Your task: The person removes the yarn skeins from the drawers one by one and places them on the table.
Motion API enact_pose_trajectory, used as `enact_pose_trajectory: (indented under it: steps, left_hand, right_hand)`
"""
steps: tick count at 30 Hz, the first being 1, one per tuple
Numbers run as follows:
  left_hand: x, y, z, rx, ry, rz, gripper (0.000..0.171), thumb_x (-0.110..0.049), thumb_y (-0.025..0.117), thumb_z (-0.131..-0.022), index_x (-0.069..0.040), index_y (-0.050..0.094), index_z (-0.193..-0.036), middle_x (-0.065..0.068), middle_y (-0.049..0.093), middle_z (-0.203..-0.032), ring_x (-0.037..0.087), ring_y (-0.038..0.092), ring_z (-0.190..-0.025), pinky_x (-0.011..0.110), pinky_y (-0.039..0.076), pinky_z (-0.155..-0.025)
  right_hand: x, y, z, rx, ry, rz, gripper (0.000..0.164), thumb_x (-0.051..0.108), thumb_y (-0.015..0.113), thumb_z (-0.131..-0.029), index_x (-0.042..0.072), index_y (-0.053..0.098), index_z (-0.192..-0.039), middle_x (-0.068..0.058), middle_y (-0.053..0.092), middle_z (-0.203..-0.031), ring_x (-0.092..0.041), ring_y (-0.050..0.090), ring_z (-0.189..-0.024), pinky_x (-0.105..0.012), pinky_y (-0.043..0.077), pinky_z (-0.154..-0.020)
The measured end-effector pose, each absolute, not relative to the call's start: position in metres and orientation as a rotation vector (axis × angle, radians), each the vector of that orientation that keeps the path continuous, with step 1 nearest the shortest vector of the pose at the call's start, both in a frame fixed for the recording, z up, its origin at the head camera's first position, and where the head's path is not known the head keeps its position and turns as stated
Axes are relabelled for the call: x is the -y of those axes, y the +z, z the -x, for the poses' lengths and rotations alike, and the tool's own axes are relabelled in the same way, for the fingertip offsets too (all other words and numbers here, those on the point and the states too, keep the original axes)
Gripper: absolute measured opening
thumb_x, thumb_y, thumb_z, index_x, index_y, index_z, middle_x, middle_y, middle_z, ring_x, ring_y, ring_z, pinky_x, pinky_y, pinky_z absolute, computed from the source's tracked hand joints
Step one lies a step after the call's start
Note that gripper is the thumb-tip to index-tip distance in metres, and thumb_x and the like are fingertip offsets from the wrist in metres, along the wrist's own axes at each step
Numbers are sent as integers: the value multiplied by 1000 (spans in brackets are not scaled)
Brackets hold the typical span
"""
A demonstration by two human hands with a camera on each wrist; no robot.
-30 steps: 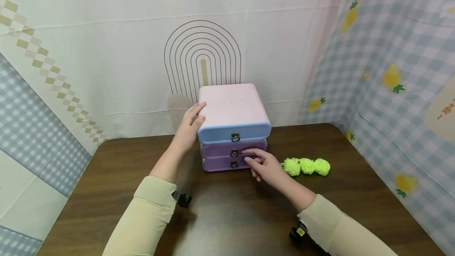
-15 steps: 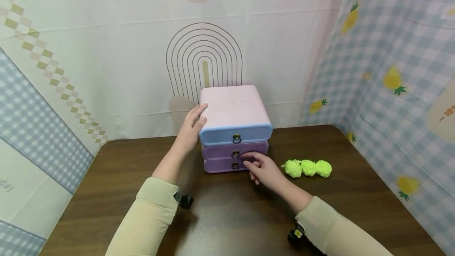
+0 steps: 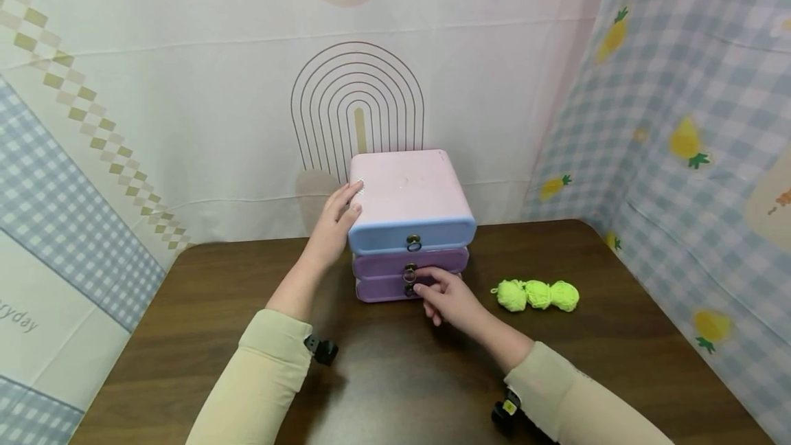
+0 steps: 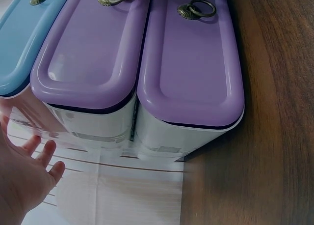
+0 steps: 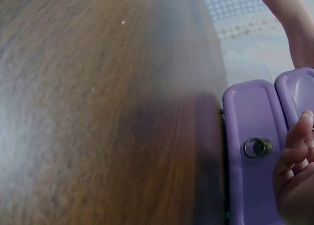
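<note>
A stack of three drawers stands on the table, with a pink top [image 3: 404,184], a blue upper drawer [image 3: 383,235] and two purple ones below, the middle drawer [image 4: 93,48] and the bottom drawer [image 4: 191,58]. My left hand [image 3: 330,229] rests against the left side of the pink top, fingers extended. With curled index finger and thumb, my right hand [image 3: 448,297] pinches the brass ring pull [image 3: 410,275] of the middle drawer; the left wrist view shows a fingertip at that ring. The bottom drawer's ring pull [image 5: 256,147] hangs free.
A lime-green skein of yarn [image 3: 537,295] lies on the brown wooden table [image 3: 395,376], right of the drawers. A patterned cloth [image 3: 247,122] hangs close behind the stack, and a checked cloth [image 3: 655,156] hangs at the right.
My right hand has moved left along the purple drawer fronts and now grips the middle ring pull, which has tilted outward. The left hand keeps its place on the pink top.
</note>
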State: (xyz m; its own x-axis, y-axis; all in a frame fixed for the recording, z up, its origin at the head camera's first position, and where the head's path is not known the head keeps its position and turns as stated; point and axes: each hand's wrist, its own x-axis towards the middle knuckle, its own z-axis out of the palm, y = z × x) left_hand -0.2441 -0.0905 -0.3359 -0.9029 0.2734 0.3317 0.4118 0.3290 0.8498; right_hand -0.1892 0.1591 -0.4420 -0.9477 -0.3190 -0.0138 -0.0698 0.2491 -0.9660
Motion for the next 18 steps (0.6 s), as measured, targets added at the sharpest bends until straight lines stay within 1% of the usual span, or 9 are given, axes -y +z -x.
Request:
enact_pose_trajectory:
  steps: [4, 5, 6, 11, 13, 16, 18]
  left_hand:
    - [90, -335, 243, 2451, -1623, 636, 51, -25, 42, -104, -8, 39, -152, 23, 19, -160, 41, 20, -147, 64, 18, -113]
    - [89, -331, 239, 2458, -1629, 633, 51, -22, 42, -103, -5, 38, -152, 24, 19, -160, 42, 19, -146, 64, 17, -114]
    - [89, -331, 239, 2460, -1628, 631, 52, -22, 42, -103, -5, 38, -152, 23, 19, -160, 42, 19, -147, 64, 17, -114]
    - [88, -332, 241, 2467, -1630, 639, 52, -23, 43, -103, -6, 38, -152, 22, 18, -160, 41, 19, -147, 63, 17, -114]
    - [89, -338, 248, 2462, -1640, 638, 52, -24, 43, -104, -7, 38, -152, 22, 18, -161, 41, 19, -147, 63, 17, -114]
    - [92, -352, 260, 2448, -1647, 627, 52, -26, 44, -104, -10, 39, -153, 20, 18, -161, 39, 17, -148, 63, 15, -114]
    - [93, -361, 268, 2440, -1645, 621, 52, -27, 44, -104, -12, 39, -153, 18, 17, -162, 38, 16, -148, 63, 15, -114]
  right_hand:
    - [-156, -443, 189, -2303, -1777, 361, 42, 21, 60, -100, -2, 52, -134, -3, 56, -57, -14, 51, -42, -32, 44, -41]
    - [-155, -444, 189, -2297, -1780, 355, 42, 21, 60, -100, -2, 52, -134, -3, 56, -57, -14, 52, -42, -33, 45, -41]
    - [-154, -444, 189, -2291, -1783, 349, 42, 23, 60, -100, -1, 53, -133, -3, 56, -57, -14, 52, -42, -33, 45, -41]
    - [-150, -444, 190, -2280, -1793, 342, 34, 20, 55, -102, -1, 56, -129, -4, 55, -56, -15, 51, -41, -43, 49, -44]
    - [-150, -444, 190, -2276, -1800, 347, 32, 18, 53, -103, -1, 57, -129, -5, 55, -56, -16, 51, -41, -46, 50, -45]
    - [-149, -445, 192, -2267, -1804, 353, 31, 17, 52, -103, -2, 57, -128, -5, 55, -56, -16, 51, -41, -47, 50, -45]
    - [-148, -445, 192, -2259, -1806, 352, 31, 16, 52, -103, -2, 57, -128, -5, 55, -56, -16, 51, -41, -46, 50, -45]
